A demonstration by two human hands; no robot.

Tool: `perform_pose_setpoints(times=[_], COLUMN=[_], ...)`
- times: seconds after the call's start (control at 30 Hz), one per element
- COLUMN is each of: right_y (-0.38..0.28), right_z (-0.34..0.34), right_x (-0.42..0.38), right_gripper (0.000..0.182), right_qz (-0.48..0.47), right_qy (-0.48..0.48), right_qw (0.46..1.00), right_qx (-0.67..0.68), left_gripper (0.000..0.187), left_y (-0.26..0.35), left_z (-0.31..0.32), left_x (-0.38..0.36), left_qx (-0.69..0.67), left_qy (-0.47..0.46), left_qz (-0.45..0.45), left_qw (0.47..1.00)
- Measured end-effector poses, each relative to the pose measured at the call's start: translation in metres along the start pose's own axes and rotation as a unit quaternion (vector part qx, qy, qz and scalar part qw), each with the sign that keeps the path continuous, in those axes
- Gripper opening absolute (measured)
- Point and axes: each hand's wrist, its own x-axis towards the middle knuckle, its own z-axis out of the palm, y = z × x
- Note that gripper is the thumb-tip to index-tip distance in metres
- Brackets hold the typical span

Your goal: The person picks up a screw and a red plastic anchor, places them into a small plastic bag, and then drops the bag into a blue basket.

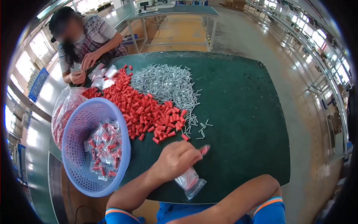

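Note:
My left hand (178,159) is closed over the near part of the table, fingers pinched. From its fingertips sticks a small clear plastic bag (204,150) with something red in it. Just below that hand, a stack of flat clear bags (191,182) with red print or edging lies by the table's near edge. My right forearm crosses the bottom right, and its hand is out of the frame. Beyond my left hand spreads a heap of red tapered plastic caps (143,112). Behind them is a pile of silver screws or nails (164,82).
A lilac perforated basket (126,149) at the left holds several bagged red pieces (106,149). Behind it stands a large clear bag (61,115) of red caps. Across the green table (242,123), a co-worker (91,41) handles something small near white packets (102,74).

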Motion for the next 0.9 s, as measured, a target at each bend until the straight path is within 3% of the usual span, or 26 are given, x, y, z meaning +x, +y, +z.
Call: perform_pose_setpoints(times=[0.07,0.1,0.17,0.2,0.27,0.33,0.43,0.5,0.53,0.6,0.7,0.83,0.9], right_y=[-0.006,-0.013,-0.033,-0.040,-0.038,-0.024,-0.007,0.003,0.007,0.010,0.023,0.025,0.012], right_z=[-0.004,-0.015,-0.061,-0.085,-0.121,-0.143,-0.152,-0.147,-0.148,-0.152,-0.151,-0.153,-0.160], right_x=[-0.015,-0.022,-0.015,-0.005,-0.019,-0.039,-0.056,-0.058,-0.059,-0.058,-0.065,-0.071,-0.066], right_gripper=[0.008,0.009,0.008,0.010,0.012,0.013,0.014,0.017,0.017,0.015,0.009,0.004,0.009], right_qz=[0.069,0.100,0.339,0.222,0.312,0.374,0.405,0.333,0.336,0.333,0.316,0.284,0.278], right_qy=[-0.119,-0.119,-0.038,-0.139,0.005,0.152,0.125,-0.023,-0.022,-0.153,-0.206,-0.210,-0.066], right_qw=[0.990,0.987,0.937,0.897,0.793,0.742,0.740,0.766,0.767,0.713,0.692,0.692,0.691], right_qx=[-0.007,-0.048,-0.078,-0.357,-0.524,-0.535,-0.522,-0.549,-0.546,-0.598,-0.616,-0.629,-0.664], left_gripper=[0.016,0.016,0.016,0.018,0.018,0.018,0.017,0.018,0.018,0.016,0.015,0.015,0.017], left_y=[0.005,0.007,0.011,0.009,0.014,0.015,0.017,0.018,0.018,0.020,0.018,0.015,0.016], left_z=[0.001,0.001,0.005,0.005,0.010,0.011,0.011,0.010,0.009,0.008,0.010,0.009,0.007], left_x=[0.000,0.001,-0.002,-0.007,-0.007,-0.008,-0.006,-0.009,-0.010,-0.009,-0.010,-0.009,-0.007], left_qx=[0.002,-0.015,-0.035,-0.034,-0.022,-0.023,-0.026,-0.006,-0.008,0.006,-0.005,-0.014,-0.013], left_qy=[-0.019,-0.042,-0.074,-0.091,-0.078,-0.094,-0.083,-0.106,-0.107,-0.127,-0.119,-0.104,-0.109], left_qz=[0.014,0.030,0.058,0.067,0.076,0.069,0.071,0.087,0.083,0.088,0.087,0.088,0.079], left_qw=[1.000,0.999,0.995,0.993,0.994,0.993,0.994,0.991,0.991,0.988,0.989,0.991,0.991])
